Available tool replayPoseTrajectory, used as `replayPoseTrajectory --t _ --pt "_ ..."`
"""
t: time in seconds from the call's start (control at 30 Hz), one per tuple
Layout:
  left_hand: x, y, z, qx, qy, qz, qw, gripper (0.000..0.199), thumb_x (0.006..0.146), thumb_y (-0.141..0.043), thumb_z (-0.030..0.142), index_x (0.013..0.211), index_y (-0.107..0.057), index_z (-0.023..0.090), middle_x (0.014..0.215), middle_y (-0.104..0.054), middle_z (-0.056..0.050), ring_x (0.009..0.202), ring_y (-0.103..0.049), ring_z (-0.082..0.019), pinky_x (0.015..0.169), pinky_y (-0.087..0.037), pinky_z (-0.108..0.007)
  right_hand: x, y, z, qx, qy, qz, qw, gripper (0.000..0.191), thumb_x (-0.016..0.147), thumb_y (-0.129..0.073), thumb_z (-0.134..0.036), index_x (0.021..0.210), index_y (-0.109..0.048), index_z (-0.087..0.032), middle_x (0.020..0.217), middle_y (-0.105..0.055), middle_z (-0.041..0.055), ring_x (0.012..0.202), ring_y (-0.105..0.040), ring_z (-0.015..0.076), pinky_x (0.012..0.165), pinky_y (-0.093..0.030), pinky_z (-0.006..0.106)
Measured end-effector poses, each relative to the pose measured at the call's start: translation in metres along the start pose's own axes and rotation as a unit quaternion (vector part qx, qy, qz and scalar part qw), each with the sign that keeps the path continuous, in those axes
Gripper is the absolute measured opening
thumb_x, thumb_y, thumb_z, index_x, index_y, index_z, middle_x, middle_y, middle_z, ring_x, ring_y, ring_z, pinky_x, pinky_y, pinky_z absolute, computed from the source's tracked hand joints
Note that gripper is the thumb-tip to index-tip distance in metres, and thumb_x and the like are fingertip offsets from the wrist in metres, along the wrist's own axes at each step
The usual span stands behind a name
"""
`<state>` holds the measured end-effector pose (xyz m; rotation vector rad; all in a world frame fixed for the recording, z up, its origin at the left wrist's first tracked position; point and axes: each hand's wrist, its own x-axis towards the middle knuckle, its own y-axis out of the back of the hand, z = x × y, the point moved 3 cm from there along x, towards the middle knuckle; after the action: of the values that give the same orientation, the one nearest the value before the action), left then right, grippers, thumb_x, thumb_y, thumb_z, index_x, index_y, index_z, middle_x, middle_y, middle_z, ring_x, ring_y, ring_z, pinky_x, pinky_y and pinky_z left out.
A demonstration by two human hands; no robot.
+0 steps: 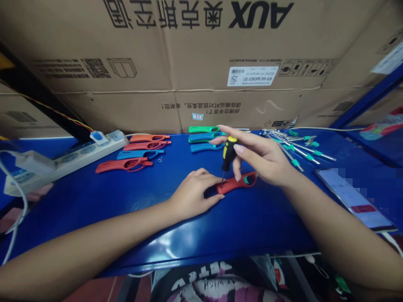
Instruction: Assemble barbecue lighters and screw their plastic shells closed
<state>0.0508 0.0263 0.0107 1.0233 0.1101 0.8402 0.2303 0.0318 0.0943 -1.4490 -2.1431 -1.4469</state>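
A red lighter-like casing [234, 185] lies on the blue table [151, 226], its open loop to the right. My left hand [197, 193] pinches the casing's left end between thumb and fingers. Upright over that end stands a black and yellow screwdriver [229, 154], its tip touching the casing. My right hand [262, 157] is closed around the screwdriver's handle with thumb and fingers, some fingers stretched out past it. Small screws [160, 159] lie by the blue casing at the left.
Several orange, red and blue casings [124, 165] lie at the left, beside a white power strip [85, 155]. Green and blue casings [201, 137] are behind my hands. Metal rods with green parts [291, 147] and a phone [355, 199] lie right. A cardboard box [195, 54] stands behind.
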Motion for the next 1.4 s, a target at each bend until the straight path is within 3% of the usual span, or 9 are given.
replayPoseTrajectory --t 0.17,0.33,0.5,0.7,0.87,1.0,1.17,1.3,1.4 --pt "0.001 -0.001 -0.005 -0.032 -0.027 0.013 0.999 0.033 0.089 -0.074 0.035 0.118 -0.068 0.021 0.115 -0.074 -0.006 0.106 -0.063 -0.025 0.096 -0.048 -0.043 -0.001 0.007 -0.006 -0.138 0.058 0.086 0.985 0.035 0.095 -0.064 -0.036 0.128 -0.069 -0.025 0.097 -0.073 0.0055 0.075 -0.066 0.0168 0.072 -0.058 0.032" --pt "0.001 0.0 -0.005 -0.03 -0.035 0.008 0.999 0.03 0.089 -0.074 0.035 0.116 -0.068 0.021 0.114 -0.074 -0.006 0.105 -0.064 -0.024 0.095 -0.048 -0.042 -0.001 0.004 -0.007 -0.113 0.013 0.031 0.993 0.045 0.106 -0.038 -0.03 0.149 -0.048 -0.027 0.124 -0.068 0.007 0.085 -0.068 0.0155 0.077 -0.059 0.032" --pt "0.001 -0.001 -0.006 -0.029 -0.052 0.008 0.998 0.03 0.09 -0.073 0.034 0.118 -0.068 0.022 0.115 -0.074 -0.005 0.108 -0.064 -0.023 0.098 -0.047 -0.041 -0.001 0.006 -0.009 -0.166 0.054 0.061 0.983 0.035 0.095 -0.063 -0.041 0.126 -0.068 -0.024 0.099 -0.074 0.0048 0.083 -0.069 0.0187 0.077 -0.059 0.032" --pt "0.002 0.0 -0.007 -0.029 -0.049 -0.001 0.998 0.029 0.09 -0.073 0.033 0.116 -0.068 0.02 0.114 -0.074 -0.006 0.105 -0.064 -0.023 0.094 -0.048 -0.04 -0.002 0.001 -0.009 -0.1 0.015 0.022 0.995 0.046 0.107 -0.035 -0.03 0.152 -0.044 -0.027 0.122 -0.07 0.0063 0.085 -0.069 0.0155 0.078 -0.059 0.033" --pt "0.002 0.0 -0.007 -0.028 -0.049 0.004 0.998 0.032 0.091 -0.073 0.034 0.12 -0.067 0.022 0.118 -0.073 -0.006 0.109 -0.064 -0.024 0.098 -0.046 -0.042 -0.006 0.003 -0.014 -0.2 0.077 0.065 0.975 0.037 0.099 -0.057 -0.039 0.133 -0.063 -0.026 0.103 -0.074 0.0051 0.088 -0.07 0.0194 0.081 -0.058 0.033" --pt "0.002 -0.001 -0.007 -0.033 -0.042 0.0 0.999 0.03 0.09 -0.073 0.034 0.117 -0.069 0.021 0.113 -0.074 -0.006 0.105 -0.064 -0.024 0.094 -0.048 -0.042 -0.004 0.0 -0.013 -0.136 0.067 0.026 0.988 0.044 0.105 -0.037 -0.027 0.147 -0.05 -0.025 0.123 -0.069 0.0076 0.105 -0.067 0.0203 0.09 -0.057 0.037" --pt "0.001 0.0 -0.006 -0.034 -0.048 0.005 0.998 0.031 0.091 -0.072 0.033 0.12 -0.069 0.023 0.119 -0.073 -0.007 0.109 -0.064 -0.025 0.097 -0.048 -0.043 -0.004 0.001 -0.011 -0.156 0.079 0.041 0.984 0.036 0.098 -0.059 -0.043 0.129 -0.065 -0.028 0.103 -0.07 0.006 0.089 -0.068 0.0201 0.081 -0.058 0.034" --pt "0.001 0.0 -0.006 -0.03 -0.043 0.008 0.999 0.032 0.089 -0.074 0.034 0.119 -0.069 0.023 0.112 -0.075 -0.007 0.104 -0.065 -0.025 0.093 -0.049 -0.042 -0.003 0.001 -0.011 -0.111 0.063 0.014 0.992 0.042 0.106 -0.038 -0.037 0.144 -0.055 -0.028 0.127 -0.064 0.0086 0.104 -0.066 0.0203 0.09 -0.057 0.037" --pt "0.001 0.0 -0.007 -0.029 -0.042 0.003 0.999 0.033 0.089 -0.074 0.033 0.12 -0.069 0.022 0.114 -0.074 -0.007 0.106 -0.065 -0.025 0.094 -0.049 -0.043 -0.003 -0.001 -0.012 -0.089 0.057 -0.005 0.994 0.041 0.106 -0.041 -0.034 0.144 -0.054 -0.027 0.113 -0.07 0.006 0.095 -0.067 0.0172 0.09 -0.056 0.034"
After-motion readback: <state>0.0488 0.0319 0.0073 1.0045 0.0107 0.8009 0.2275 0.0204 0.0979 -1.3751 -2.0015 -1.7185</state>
